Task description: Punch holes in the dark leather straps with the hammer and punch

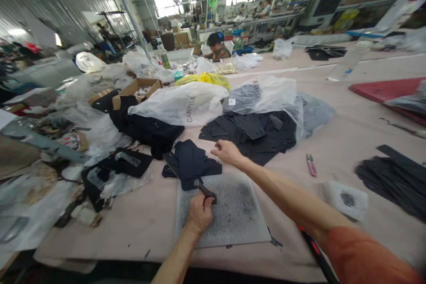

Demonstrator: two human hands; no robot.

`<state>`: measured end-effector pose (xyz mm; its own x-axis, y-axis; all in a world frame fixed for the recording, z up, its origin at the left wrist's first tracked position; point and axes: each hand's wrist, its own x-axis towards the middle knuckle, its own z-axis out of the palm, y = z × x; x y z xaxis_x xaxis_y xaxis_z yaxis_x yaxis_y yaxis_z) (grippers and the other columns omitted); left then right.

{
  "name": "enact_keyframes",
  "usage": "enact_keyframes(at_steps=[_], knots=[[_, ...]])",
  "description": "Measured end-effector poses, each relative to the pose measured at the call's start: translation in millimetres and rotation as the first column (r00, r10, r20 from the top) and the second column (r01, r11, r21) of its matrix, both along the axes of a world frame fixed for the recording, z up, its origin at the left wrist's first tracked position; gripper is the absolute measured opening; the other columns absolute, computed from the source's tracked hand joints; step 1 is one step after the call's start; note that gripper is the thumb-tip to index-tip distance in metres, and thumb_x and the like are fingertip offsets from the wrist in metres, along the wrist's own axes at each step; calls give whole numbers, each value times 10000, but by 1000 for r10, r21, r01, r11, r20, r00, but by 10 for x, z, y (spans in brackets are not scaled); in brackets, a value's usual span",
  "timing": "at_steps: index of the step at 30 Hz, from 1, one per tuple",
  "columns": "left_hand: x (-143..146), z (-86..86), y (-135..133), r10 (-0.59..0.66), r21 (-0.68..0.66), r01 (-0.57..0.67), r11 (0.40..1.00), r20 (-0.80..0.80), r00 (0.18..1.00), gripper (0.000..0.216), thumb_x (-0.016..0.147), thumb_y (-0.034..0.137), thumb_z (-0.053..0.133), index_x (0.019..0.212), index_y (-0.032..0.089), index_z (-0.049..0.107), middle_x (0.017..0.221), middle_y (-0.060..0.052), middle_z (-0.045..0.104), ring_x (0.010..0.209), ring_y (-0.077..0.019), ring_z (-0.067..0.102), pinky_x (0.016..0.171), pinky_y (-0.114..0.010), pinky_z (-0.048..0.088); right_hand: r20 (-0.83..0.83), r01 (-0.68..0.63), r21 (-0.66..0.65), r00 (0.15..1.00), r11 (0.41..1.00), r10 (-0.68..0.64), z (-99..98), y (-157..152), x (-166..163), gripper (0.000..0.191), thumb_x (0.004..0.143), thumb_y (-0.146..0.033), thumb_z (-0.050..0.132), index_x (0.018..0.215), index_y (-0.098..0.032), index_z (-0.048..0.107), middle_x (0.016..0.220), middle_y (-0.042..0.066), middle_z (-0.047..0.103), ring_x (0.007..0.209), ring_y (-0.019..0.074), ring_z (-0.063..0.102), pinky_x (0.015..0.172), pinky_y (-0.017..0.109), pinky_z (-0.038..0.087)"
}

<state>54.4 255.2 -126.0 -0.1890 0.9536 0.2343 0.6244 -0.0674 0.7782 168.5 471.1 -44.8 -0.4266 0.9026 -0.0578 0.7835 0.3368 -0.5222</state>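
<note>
Left hand (pixel 199 213) clenched on dark tool (pixel 206 191), over grey pad (pixel 239 217) at near edge of table (pixel 140 226). Right hand (pixel 228 151) half-curled, touching black pieces (pixel 256 135) mid-table; grasp unclear. Risk: loose stack slides, extra pieces drag along.

Just below the middle of the frame there's a small dark piece (pixel 206 191), narrow and kinda strip-shaped. It's pinched in the left hand (pixel 199 215) and tilted over a grey speckled pad (pixel 233 217). Right above it a floppy heap of navy cut pieces (pixel 191 162) lies flat on the table, with the right hand (pixel 228 151) at its upper right edge.
</note>
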Motion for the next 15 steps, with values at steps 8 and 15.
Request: enact_keyframes(at_steps=[8,15], knots=[[16,-20,-20,-6,10,6,1000,21,1000,220,868,194,440,926,157,649,877,-110,701,853,-227,673,775,-356,541,111,-123,13,986,992,121,-178,-586,-1088,760,683,-710,636,1157,-126,530,1136,205,601,1026,328,619,845,406,471],[15,-12,-19,-21,17,20,1000,61,998,184,870,196,441,918,162,615,835,-101,677,796,-217,653,721,-331,515,132,-81,-57,987,995,88,-346,-592,-1240,547,714,-358,657,1162,-70,531,1182,259,556,1047,341,617,849,409,479]])
